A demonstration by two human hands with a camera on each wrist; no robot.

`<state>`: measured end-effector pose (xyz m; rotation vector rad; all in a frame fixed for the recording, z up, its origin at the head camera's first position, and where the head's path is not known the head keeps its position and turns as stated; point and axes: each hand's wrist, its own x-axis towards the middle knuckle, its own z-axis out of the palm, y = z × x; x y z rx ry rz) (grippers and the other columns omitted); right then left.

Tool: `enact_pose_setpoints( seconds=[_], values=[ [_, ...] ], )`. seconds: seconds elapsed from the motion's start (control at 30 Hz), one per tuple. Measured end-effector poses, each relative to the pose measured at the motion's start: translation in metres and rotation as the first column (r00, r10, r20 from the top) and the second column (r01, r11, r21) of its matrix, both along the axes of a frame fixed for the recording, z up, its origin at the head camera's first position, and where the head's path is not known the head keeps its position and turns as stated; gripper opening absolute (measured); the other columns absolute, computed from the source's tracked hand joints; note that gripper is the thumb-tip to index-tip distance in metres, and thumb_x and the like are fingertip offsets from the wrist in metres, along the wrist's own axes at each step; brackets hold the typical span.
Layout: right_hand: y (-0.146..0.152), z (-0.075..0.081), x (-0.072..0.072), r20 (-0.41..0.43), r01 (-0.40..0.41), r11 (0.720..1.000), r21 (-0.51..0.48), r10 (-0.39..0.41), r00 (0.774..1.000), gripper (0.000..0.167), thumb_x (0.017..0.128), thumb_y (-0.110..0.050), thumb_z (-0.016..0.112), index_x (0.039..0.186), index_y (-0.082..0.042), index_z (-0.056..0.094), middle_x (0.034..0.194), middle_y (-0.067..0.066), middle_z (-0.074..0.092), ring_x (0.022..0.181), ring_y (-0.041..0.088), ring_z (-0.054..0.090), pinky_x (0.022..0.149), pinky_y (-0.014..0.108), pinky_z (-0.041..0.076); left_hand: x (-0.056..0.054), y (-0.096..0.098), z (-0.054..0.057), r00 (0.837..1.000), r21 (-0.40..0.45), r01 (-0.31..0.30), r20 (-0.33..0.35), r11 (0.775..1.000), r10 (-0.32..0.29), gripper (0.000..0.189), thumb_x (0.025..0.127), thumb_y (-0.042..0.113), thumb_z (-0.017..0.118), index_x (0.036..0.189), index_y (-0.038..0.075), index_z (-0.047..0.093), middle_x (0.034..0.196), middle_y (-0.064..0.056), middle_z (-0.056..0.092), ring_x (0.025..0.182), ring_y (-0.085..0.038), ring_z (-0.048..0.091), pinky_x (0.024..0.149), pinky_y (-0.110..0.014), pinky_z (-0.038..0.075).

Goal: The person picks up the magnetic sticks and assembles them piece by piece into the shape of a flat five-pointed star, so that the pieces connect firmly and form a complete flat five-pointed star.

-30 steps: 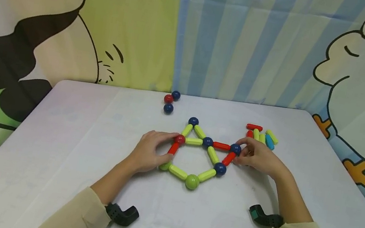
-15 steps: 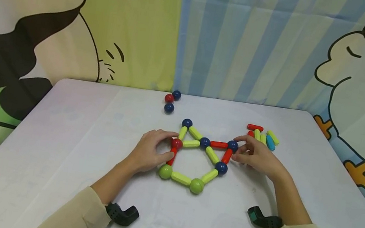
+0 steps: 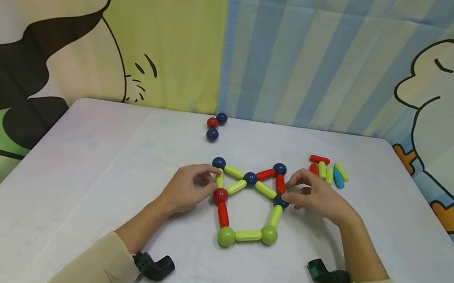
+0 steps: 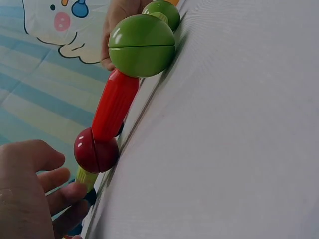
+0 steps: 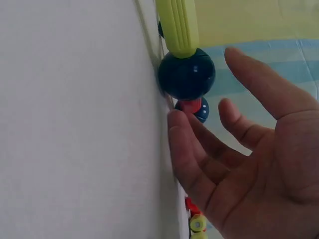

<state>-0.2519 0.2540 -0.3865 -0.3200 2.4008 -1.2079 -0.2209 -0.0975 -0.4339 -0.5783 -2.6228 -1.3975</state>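
Note:
A flat frame of magnetic rods and balls lies on the table: a five-sided ring with two triangles on its far side. My left hand (image 3: 186, 187) is at its left side, fingertips at a yellow-green rod (image 3: 220, 178) and thumb by the red ball (image 3: 220, 195). On the right, fingers of my right hand (image 3: 319, 197) touch around a blue ball (image 5: 187, 74) and a red rod (image 3: 280, 183), spread rather than closed in the right wrist view. Nearest me are two green balls (image 3: 227, 236), joined by a yellow-green rod (image 3: 248, 235). A red rod (image 4: 115, 104) links the red and green balls.
Loose rods (image 3: 329, 175) in red, yellow-green and blue lie beyond my right hand. Two blue balls and a red ball (image 3: 212, 123) sit near the far edge of the white table (image 3: 90, 189). A cartoon-printed cloth (image 3: 173, 29) hangs behind.
The whole frame has turned counterclockwise on the table: its far triangle swung left, the green balls moved right. Both hands stay nearly in place, touching different parts of it now.

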Motion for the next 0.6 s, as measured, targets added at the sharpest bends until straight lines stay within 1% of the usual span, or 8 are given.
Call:
enact_pose_setpoints(
  seconds=[0.1, 0.2, 0.3, 0.33, 0.37, 0.43, 0.53, 0.6],
  values=[
    [0.001, 0.003, 0.000, -0.008, -0.042, 0.998, 0.056, 0.043, 0.999, 0.043, 0.090, -0.026, 0.081, 0.114, -0.004, 0.053, 0.107, 0.014, 0.059, 0.085, 0.027, 0.064, 0.073, 0.032, 0.060, -0.001, 0.000, 0.001, 0.999, 0.010, -0.035, -0.025, 0.999, 0.036, 0.042, 0.091, 0.015, 0.067, 0.133, 0.012, 0.068, 0.121, -0.004, 0.068, 0.116, -0.023, 0.062, 0.108, -0.048, 0.050],
    [-0.001, 0.006, -0.002, -0.029, -0.066, 0.993, 0.101, 0.070, 0.997, 0.040, 0.090, -0.029, 0.081, 0.110, -0.006, 0.055, 0.100, 0.012, 0.060, 0.081, 0.027, 0.062, 0.069, 0.032, 0.059, -0.003, 0.001, 0.002, 0.998, 0.014, -0.066, -0.010, 0.998, 0.066, 0.054, 0.089, 0.014, 0.064, 0.142, 0.014, 0.061, 0.148, -0.008, 0.053, 0.140, -0.029, 0.048, 0.119, -0.056, 0.038],
    [-0.004, 0.007, -0.004, -0.043, -0.064, 0.992, 0.112, 0.069, 0.997, 0.038, 0.091, -0.031, 0.080, 0.108, -0.007, 0.057, 0.099, 0.010, 0.062, 0.082, 0.026, 0.062, 0.070, 0.031, 0.058, -0.007, 0.003, 0.003, 0.997, 0.005, -0.074, 0.022, 0.997, 0.073, 0.063, 0.088, 0.015, 0.062, 0.151, 0.015, 0.051, 0.163, -0.010, 0.038, 0.153, -0.032, 0.034, 0.123, -0.061, 0.028],
    [-0.005, 0.007, -0.004, -0.043, -0.059, 0.993, 0.107, 0.063, 0.997, 0.037, 0.091, -0.030, 0.080, 0.108, -0.007, 0.057, 0.100, 0.011, 0.062, 0.083, 0.026, 0.063, 0.071, 0.031, 0.059, -0.008, 0.003, 0.003, 0.996, 0.000, -0.077, 0.034, 0.997, 0.077, 0.064, 0.090, 0.016, 0.061, 0.153, 0.016, 0.049, 0.165, -0.009, 0.035, 0.154, -0.032, 0.032, 0.124, -0.061, 0.027],
    [-0.006, 0.007, -0.004, -0.039, -0.051, 0.994, 0.099, 0.055, 0.998, 0.036, 0.091, -0.029, 0.079, 0.109, -0.006, 0.057, 0.101, 0.011, 0.062, 0.083, 0.026, 0.064, 0.072, 0.031, 0.059, -0.009, 0.004, 0.003, 0.996, 0.002, -0.075, 0.041, 0.997, 0.075, 0.064, 0.091, 0.017, 0.061, 0.153, 0.016, 0.048, 0.165, -0.008, 0.036, 0.154, -0.031, 0.032, 0.124, -0.059, 0.027],
    [-0.008, 0.006, -0.005, -0.026, -0.031, 0.996, 0.079, 0.033, 0.999, 0.035, 0.092, -0.027, 0.079, 0.109, -0.006, 0.057, 0.103, 0.012, 0.062, 0.085, 0.026, 0.067, 0.074, 0.031, 0.061, -0.010, 0.005, 0.004, 0.996, 0.001, -0.074, 0.050, 0.997, 0.074, 0.060, 0.095, 0.018, 0.060, 0.153, 0.015, 0.048, 0.163, -0.007, 0.040, 0.153, -0.029, 0.035, 0.125, -0.055, 0.029],
    [-0.013, 0.002, -0.007, -0.008, -0.004, 0.999, 0.034, 0.004, 1.000, 0.034, 0.092, -0.025, 0.078, 0.109, -0.004, 0.057, 0.106, 0.014, 0.063, 0.086, 0.027, 0.071, 0.078, 0.031, 0.063, -0.010, 0.004, 0.005, 0.993, -0.003, -0.109, 0.055, 0.994, 0.109, 0.050, 0.098, 0.017, 0.059, 0.148, 0.015, 0.054, 0.155, -0.006, 0.050, 0.147, -0.026, 0.045, 0.122, -0.048, 0.037],
    [-0.016, -0.001, -0.008, -0.003, 0.006, 1.000, 0.012, -0.006, 1.000, 0.034, 0.092, -0.025, 0.078, 0.109, -0.004, 0.057, 0.108, 0.015, 0.063, 0.087, 0.026, 0.072, 0.079, 0.031, 0.063, -0.010, 0.002, 0.006, 0.988, -0.013, -0.139, 0.061, 0.990, 0.139, 0.044, 0.099, 0.016, 0.060, 0.143, 0.014, 0.059, 0.149, -0.007, 0.055, 0.143, -0.026, 0.050, 0.120, -0.046, 0.041]
  ],
)
